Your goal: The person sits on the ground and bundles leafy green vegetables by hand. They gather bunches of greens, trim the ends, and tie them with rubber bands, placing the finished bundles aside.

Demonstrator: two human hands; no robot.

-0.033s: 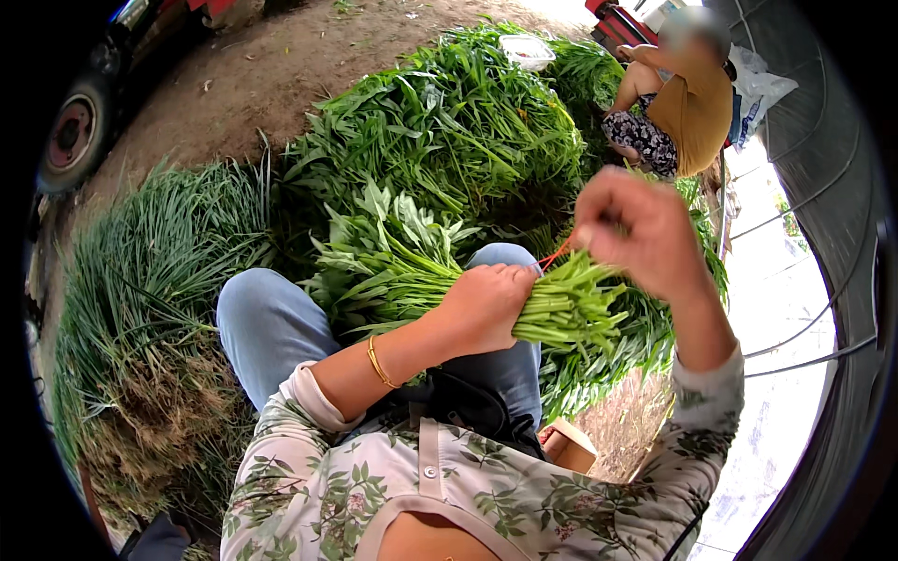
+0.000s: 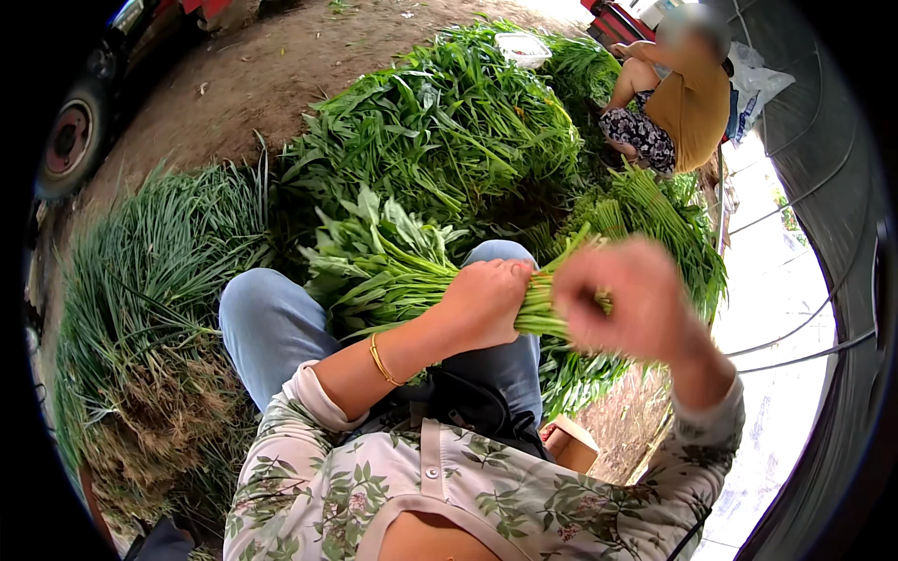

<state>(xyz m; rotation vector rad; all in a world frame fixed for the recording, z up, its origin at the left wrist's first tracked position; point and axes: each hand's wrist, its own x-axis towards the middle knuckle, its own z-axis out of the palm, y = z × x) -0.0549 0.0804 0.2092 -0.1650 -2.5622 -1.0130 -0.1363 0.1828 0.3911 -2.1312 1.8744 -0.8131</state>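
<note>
A bunch of leafy greens with long pale stems [image 2: 398,279] lies across my lap, leaves to the left and cut ends to the right. My left hand [image 2: 486,297] is wrapped round the stems near their cut ends. Over those ends is my right hand [image 2: 617,297], blurred, with its fingers curled closed. An orange-red rubber band, plain in the earlier frame, runs from the bunch to these fingers; now it is almost wholly hidden by the hand.
Beyond my knees rises a large heap of leafy greens [image 2: 440,131] with a white plastic tub [image 2: 524,50] on it. Thin-leaved greens with roots [image 2: 168,243] lie left, trimmed bundles [image 2: 645,210] right. A co-worker [image 2: 687,112] sits at far right; a cardboard box [image 2: 571,446] stands near me.
My right hand has come down and toward me, from pulling the rubber band out above the stem ends to in front of them. My left hand keeps its hold on the bunch.
</note>
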